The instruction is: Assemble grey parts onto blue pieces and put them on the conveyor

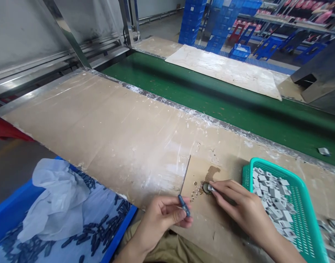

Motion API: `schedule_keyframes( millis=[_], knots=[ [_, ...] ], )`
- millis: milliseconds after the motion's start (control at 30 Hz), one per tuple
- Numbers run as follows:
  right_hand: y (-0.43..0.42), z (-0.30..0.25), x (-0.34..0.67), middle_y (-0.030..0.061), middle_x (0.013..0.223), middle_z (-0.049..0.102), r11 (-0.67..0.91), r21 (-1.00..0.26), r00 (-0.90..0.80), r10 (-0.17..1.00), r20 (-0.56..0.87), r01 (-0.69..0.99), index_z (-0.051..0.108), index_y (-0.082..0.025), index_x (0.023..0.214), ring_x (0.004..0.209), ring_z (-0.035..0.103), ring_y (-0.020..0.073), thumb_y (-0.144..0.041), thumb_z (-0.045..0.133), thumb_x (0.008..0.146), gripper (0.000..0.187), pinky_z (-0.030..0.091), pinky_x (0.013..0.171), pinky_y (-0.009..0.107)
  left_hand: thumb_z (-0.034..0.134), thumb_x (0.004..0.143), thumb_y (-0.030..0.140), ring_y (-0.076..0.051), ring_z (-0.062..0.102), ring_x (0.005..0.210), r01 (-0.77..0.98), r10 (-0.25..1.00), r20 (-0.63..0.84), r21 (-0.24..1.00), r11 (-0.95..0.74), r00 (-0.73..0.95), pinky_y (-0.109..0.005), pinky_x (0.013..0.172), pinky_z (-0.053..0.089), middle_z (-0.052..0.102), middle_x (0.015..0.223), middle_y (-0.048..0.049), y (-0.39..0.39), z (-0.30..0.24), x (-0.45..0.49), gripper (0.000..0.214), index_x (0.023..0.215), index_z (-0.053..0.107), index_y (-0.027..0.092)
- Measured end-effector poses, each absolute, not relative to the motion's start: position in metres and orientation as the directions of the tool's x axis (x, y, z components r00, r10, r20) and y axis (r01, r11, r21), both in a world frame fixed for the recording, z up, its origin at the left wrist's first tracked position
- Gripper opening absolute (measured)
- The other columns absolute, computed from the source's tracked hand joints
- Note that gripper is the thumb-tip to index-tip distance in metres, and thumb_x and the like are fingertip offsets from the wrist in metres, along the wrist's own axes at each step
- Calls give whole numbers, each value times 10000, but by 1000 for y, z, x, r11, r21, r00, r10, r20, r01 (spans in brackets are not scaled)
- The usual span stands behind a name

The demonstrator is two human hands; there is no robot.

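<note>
My left hand [167, 215] pinches a small dark blue-grey stick-shaped part [184, 206], held tilted above the table's front edge. My right hand [238, 204] closes its fingertips on a small light grey block-like piece [210, 187]. That piece is at a small round dish [206, 188] holding something pale, though I cannot tell whether it touches the contents. Under the dish lies a piece of brown cardboard [196, 171] with a wet stain and scattered droplets. A green plastic basket [279, 164] of grey pieces [275, 197] stands just right of my right hand.
At the lower left, a blue bin [123, 228] holds many dark stick parts [97, 233] and crumpled white sheeting [56, 197]. Beyond the worktable [101, 124] runs a green conveyor belt [184, 86], bearing one small grey piece [323, 151]. Loose grey parts [334, 233] lie right of the basket.
</note>
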State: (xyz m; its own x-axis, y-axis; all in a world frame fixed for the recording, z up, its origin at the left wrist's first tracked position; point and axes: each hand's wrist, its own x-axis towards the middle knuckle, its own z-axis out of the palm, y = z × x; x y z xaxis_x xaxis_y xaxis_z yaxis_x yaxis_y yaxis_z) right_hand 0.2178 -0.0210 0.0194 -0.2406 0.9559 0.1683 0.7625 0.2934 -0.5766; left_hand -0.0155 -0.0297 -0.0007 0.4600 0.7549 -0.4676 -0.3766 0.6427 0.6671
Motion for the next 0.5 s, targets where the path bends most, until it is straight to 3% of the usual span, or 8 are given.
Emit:
schedule_keyframes(
  millis=[100, 233, 367, 500],
  knots=[
    [-25, 33, 215, 74, 905, 705, 91, -707, -53, 996, 75, 701, 711, -217, 928, 822, 662, 223, -306, 604, 784, 200, 572, 685, 313, 797, 605, 267, -163, 614, 643, -373, 783, -500, 692, 618, 370, -260, 628, 539, 672, 739, -93, -27, -4, -3, 287, 820, 700, 104],
    [-38, 50, 202, 67, 903, 718, -133, -856, 147, 987, -67, 500, 738, -239, 876, 743, 686, 224, -368, 677, 702, 225, 595, 629, 282, 807, 578, 292, -152, 598, 607, -432, 825, -463, 703, 565, 324, -258, 619, 537, 680, 699, -73, -24, 1, 19, 285, 785, 714, 120],
    [-47, 56, 189, 54, 864, 728, -136, -900, 166, 983, -72, 415, 741, -261, 877, 693, 691, 214, -313, 712, 672, 214, 598, 636, 281, 796, 592, 316, -152, 603, 607, -435, 867, -393, 752, 494, 305, -209, 610, 500, 677, 641, -46, -23, 13, 32, 260, 789, 726, 162],
    [-47, 58, 185, 36, 862, 731, -58, -878, 125, 992, 2, 476, 736, -287, 883, 741, 689, 214, -260, 700, 689, 199, 593, 656, 282, 737, 678, 278, -197, 635, 739, -348, 922, -274, 865, 361, 275, -226, 664, 487, 696, 728, -41, -25, 21, 30, 133, 789, 726, 207]
  ],
)
